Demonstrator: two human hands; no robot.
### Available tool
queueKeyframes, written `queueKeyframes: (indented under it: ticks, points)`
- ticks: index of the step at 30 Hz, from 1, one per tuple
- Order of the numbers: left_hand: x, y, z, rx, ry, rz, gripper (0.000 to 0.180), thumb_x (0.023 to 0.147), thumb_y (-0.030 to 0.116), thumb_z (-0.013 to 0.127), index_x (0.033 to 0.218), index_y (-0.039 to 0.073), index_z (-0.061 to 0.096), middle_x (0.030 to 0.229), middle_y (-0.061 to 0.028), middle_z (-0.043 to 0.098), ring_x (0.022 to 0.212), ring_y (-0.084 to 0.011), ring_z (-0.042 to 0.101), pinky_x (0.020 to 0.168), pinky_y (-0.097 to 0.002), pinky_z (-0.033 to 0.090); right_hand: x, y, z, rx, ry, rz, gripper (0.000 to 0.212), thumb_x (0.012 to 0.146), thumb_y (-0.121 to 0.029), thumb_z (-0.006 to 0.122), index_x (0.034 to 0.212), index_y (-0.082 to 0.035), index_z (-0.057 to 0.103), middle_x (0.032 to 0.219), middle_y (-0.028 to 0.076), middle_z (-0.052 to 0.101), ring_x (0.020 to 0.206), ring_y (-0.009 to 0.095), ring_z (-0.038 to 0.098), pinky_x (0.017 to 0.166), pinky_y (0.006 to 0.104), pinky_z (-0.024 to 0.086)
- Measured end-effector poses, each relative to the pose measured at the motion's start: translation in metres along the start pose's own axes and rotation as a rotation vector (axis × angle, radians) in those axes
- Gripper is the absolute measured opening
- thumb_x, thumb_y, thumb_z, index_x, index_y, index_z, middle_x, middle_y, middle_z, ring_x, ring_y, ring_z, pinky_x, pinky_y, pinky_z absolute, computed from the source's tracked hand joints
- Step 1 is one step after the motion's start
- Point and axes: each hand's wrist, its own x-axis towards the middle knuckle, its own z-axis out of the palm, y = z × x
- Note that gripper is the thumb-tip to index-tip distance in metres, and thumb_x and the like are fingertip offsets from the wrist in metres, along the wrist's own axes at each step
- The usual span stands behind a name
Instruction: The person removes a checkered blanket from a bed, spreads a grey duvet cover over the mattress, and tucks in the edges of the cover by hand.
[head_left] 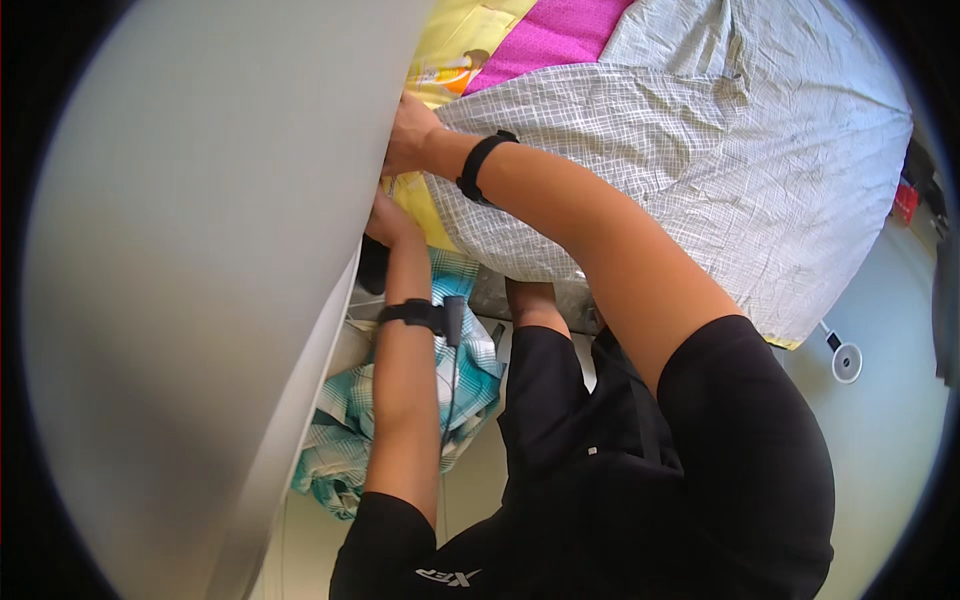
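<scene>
Both my hands reach to the edge of a large pale grey panel (pixel 210 230) on the left, beside the bed. My right hand (pixel 411 135) is farther away, bent at the wrist against the panel's edge over a yellow printed sheet (pixel 455 55). Just nearer, my left hand (pixel 392 222) lies beside a yellow strip of the cloth. The panel's edge hides the fingers of both hands, so whatever they hold does not show. A grey checked cloth (pixel 600 130) covers much of the bed under my right forearm.
Magenta cloth (pixel 560 35) shows at the far side of the bed. A teal and white plaid cloth (pixel 350 440) hangs bunched below my left forearm. A round white object with a handle (pixel 847 363) lies on the floor at right. My knee touches the bed's near side.
</scene>
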Motion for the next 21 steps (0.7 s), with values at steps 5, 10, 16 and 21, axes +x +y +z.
queueKeyframes:
  ticks: [5,10,16,21]
  points:
    - [-0.029,0.025,0.010,0.047,0.347,-0.148,0.045,0.086,0.027,0.045,0.112,-0.010,0.047,0.110,-0.0234,0.054,0.098,-0.0308,0.055,0.080,-0.0337,0.047,0.029,0.005,-0.030,-0.005,-0.258,-0.055,0.052,0.070,-0.042,0.055,0.118,-0.021,0.049,0.121,0.003,0.048,0.111,0.021,0.044,0.091,0.0361,0.036]
    - [-0.043,0.042,0.020,0.136,0.285,-0.256,0.050,0.086,0.029,0.045,0.118,-0.009,0.040,0.114,-0.0230,0.050,0.099,-0.0309,0.054,0.081,-0.0356,0.047,0.030,0.014,-0.047,-0.030,-0.480,-0.017,0.049,0.077,-0.038,0.044,0.122,-0.020,0.046,0.130,0.000,0.041,0.124,0.020,0.030,0.103,0.0397,0.021]
    - [-0.003,-0.002,0.005,0.043,0.247,-0.055,0.056,0.084,0.036,0.046,0.118,-0.008,0.039,0.114,-0.0238,0.050,0.097,-0.0330,0.055,0.078,-0.0380,0.047,-0.001,0.002,-0.020,0.077,-0.224,0.073,0.049,0.074,-0.035,0.049,0.118,-0.012,0.051,0.129,0.007,0.040,0.124,0.025,0.029,0.104,0.0399,0.020]
    - [-0.031,0.026,0.018,-0.058,0.147,-0.129,0.055,0.082,0.034,0.049,0.116,-0.008,0.041,0.112,-0.0201,0.051,0.092,-0.0293,0.056,0.076,-0.0379,0.048,-0.093,0.012,-0.039,0.169,0.156,0.131,0.045,0.065,-0.024,0.059,0.107,-0.007,0.055,0.122,0.013,0.044,0.119,0.030,0.035,0.099,0.0426,0.027]
